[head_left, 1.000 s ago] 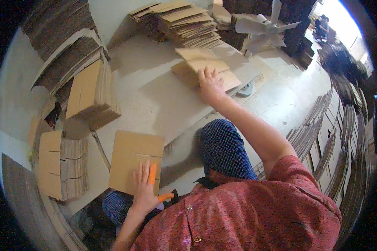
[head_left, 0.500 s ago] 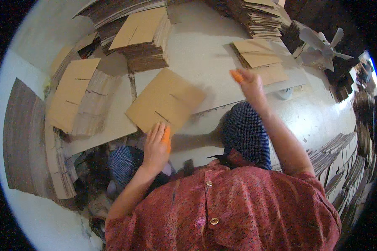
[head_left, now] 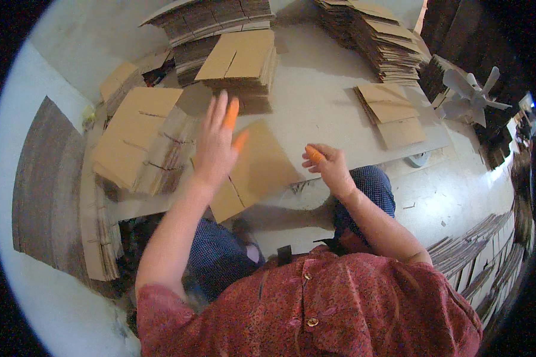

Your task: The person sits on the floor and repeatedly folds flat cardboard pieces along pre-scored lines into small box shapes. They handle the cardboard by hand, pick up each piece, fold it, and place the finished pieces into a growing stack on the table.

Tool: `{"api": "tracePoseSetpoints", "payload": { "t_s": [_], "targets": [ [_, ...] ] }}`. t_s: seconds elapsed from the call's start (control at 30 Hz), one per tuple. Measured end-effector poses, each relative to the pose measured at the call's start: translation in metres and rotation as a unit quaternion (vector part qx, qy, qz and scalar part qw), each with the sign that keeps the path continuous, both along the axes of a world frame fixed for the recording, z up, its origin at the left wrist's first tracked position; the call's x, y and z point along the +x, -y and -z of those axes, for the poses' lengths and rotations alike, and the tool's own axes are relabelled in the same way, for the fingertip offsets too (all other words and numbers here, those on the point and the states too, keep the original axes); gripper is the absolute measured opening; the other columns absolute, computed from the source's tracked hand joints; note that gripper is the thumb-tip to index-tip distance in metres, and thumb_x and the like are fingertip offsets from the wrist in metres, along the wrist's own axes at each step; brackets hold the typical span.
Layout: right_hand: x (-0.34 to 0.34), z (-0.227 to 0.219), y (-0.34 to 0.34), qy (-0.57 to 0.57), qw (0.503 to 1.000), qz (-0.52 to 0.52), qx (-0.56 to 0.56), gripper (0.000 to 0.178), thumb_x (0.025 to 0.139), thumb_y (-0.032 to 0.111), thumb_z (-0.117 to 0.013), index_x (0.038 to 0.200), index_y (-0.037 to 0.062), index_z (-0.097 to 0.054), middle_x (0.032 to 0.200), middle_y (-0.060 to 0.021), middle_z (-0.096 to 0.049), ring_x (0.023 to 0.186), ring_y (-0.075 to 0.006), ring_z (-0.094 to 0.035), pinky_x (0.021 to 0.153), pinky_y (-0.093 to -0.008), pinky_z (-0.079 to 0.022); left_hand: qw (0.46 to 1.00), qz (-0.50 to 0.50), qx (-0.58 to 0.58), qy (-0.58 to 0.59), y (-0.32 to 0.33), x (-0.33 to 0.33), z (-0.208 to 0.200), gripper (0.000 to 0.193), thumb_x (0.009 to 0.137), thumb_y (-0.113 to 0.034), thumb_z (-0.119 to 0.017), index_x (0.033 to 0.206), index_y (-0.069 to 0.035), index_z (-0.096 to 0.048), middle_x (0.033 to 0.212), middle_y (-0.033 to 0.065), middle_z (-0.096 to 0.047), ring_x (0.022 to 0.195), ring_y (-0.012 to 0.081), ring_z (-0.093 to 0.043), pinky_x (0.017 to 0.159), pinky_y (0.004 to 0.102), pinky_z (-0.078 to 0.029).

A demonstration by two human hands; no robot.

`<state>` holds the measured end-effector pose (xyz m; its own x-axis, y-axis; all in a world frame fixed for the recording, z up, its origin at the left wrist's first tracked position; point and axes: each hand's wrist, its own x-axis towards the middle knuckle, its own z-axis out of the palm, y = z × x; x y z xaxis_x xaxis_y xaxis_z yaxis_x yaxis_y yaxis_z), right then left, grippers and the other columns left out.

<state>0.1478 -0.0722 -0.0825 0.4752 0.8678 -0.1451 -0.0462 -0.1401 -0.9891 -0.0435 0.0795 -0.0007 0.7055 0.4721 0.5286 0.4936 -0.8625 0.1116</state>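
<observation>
Left hand point(head_left: 216, 146) is hovering in front of or over a brown cardboard sheet point(head_left: 262, 163); contact is not showing clearly. Its fingers point(head_left: 221, 108) are pointing toward the far side, straight and slightly spread, gripping nothing visible. Orange covers are wrapping some digits on both hands.

Right hand point(head_left: 329, 165) is hanging just beside the sheet's right corner, above the near edge of the white table point(head_left: 315, 89). Fingers here are bending loosely, nothing showing between them.

The sheet is lying askew across the table's near edge, left of its middle, one corner jutting out toward the left knee point(head_left: 220, 256). A dark slit is running in from its lower side; the right part is blurring.

Beyond the left hand, a squared cardboard stack point(head_left: 235, 56) is standing apart from the near edge. Another, leaning stack point(head_left: 138, 134) is occupying the table's left end. Toward the far right corner, an uneven cardboard pile point(head_left: 393, 50) is rising. Two cardboard pieces point(head_left: 402, 132) are lying near the near right corner, one partly overlapping the other.

A grey fan point(head_left: 473, 98) is standing past the right edge. More cardboard bundles point(head_left: 476, 244) are lining the floor at lower right.
</observation>
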Motion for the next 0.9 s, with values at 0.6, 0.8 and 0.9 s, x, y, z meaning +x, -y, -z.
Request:
{"api": "tracePoseSetpoints", "payload": {
  "t_s": [0.6,0.8,0.9],
  "targets": [
    [-0.003,-0.021,0.004,-0.174,0.976,-0.041,0.123,0.031,0.09,0.025,-0.05,0.107,0.0,-0.056,0.09,-0.0113,-0.063,0.079,-0.0203,-0.062,0.07,-0.0304,-0.051,0.977,0.131,-0.127,0.112,-0.082,0.04,-0.051,0.028,0.085,-0.015,-0.056,0.111,-0.006,-0.06,0.102,0.0109,-0.064,0.092,0.018,-0.062,0.081,0.0282,-0.047],
    [0.027,-0.015,0.024,-0.337,0.924,-0.047,0.172,0.028,0.091,0.021,-0.049,0.108,-0.0006,-0.054,0.092,-0.0151,-0.063,0.079,-0.0246,-0.063,0.071,-0.0339,-0.052,0.958,0.275,-0.087,-0.014,0.077,0.011,0.017,0.042,0.082,-0.018,-0.059,0.12,-0.002,-0.051,0.126,0.0137,-0.049,0.116,0.0301,-0.047,0.097,0.0351,-0.038],
    [0.025,-0.027,0.044,-0.241,0.962,0.017,0.128,0.029,0.09,0.021,-0.05,0.109,-0.0015,-0.054,0.093,-0.0169,-0.063,0.077,-0.0253,-0.063,0.072,-0.0335,-0.052,0.971,0.19,-0.142,0.027,0.099,0.001,0.067,0.052,0.078,-0.024,-0.064,0.122,-0.002,-0.049,0.129,0.0148,-0.046,0.119,0.0316,-0.044,0.099,0.0375,-0.037]
  ]
}}
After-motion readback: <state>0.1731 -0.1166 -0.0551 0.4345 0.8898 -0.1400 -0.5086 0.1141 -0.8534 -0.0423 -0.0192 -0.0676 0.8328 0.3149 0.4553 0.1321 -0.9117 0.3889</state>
